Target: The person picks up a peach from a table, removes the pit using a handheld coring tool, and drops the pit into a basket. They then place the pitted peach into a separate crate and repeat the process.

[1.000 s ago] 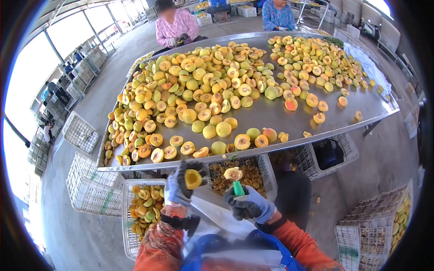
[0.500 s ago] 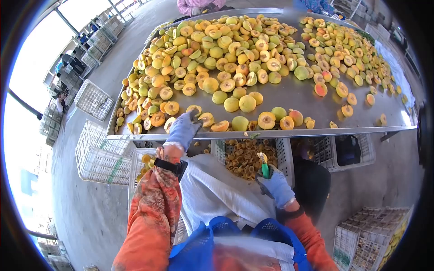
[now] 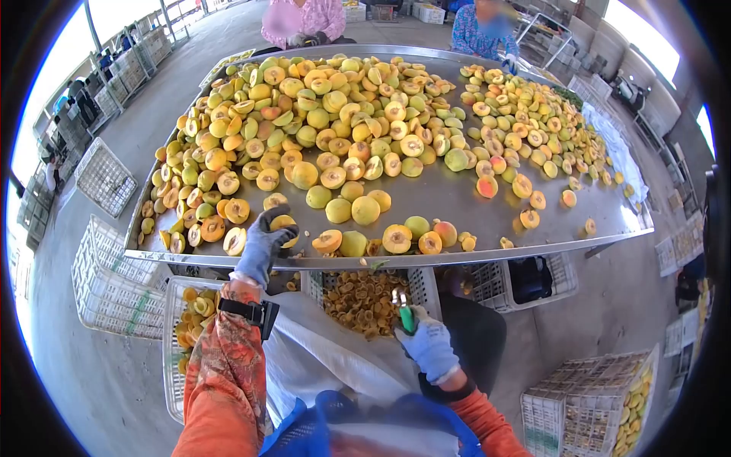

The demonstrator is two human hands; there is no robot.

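Steel tabletop (image 3: 449, 204) spreads ahead under heaped fruit (image 3: 335, 99), and over its near edge the gloved left hand (image 3: 260, 247) now curls round a fruit half (image 3: 286, 229), while the right hand (image 3: 431, 349), below that edge, grips a green-handled tool (image 3: 408, 320), leaving both occupied.

The metal surface (image 3: 457, 209) (shiny, with a raised rim) carries a broad heap of whole and halved fruit (image 3: 335, 110) beyond the left hand (image 3: 263, 245) and to its left. A smaller heap (image 3: 533, 114) lies farther off to that hand's right, beside a pale cloth (image 3: 615, 156). Loose pieces (image 3: 397, 238) line the near edge, right of the hand.
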